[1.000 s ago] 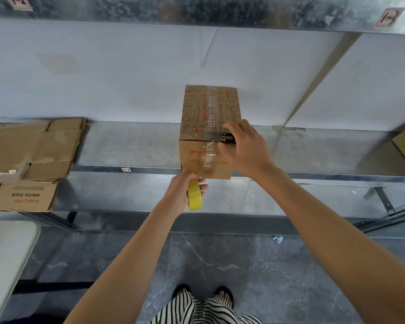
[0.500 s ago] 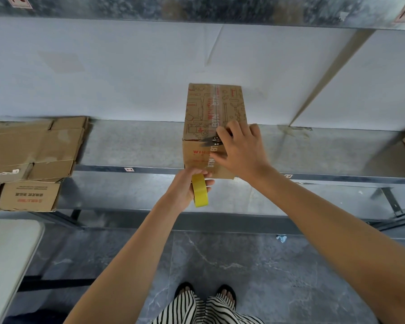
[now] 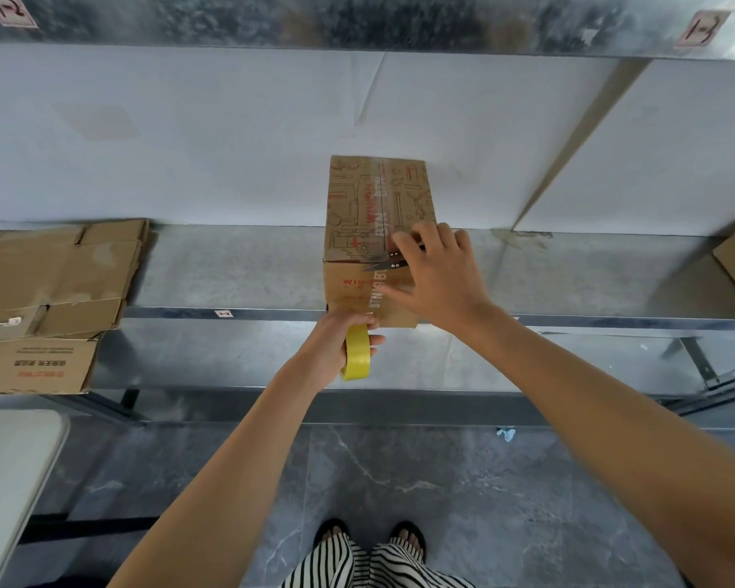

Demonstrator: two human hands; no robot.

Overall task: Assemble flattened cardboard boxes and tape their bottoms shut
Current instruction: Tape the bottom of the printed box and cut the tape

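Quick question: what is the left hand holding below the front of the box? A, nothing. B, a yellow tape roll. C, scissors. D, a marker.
B: the left hand grips a yellow tape roll just below the box, while the right hand holds the small scissors on top.

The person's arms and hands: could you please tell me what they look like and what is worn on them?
Both arms are bare as far up as the picture shows: no sleeves on the left arm or the right arm. The left hand and right hand wear no gloves, and no watch, ring or bracelet shows.
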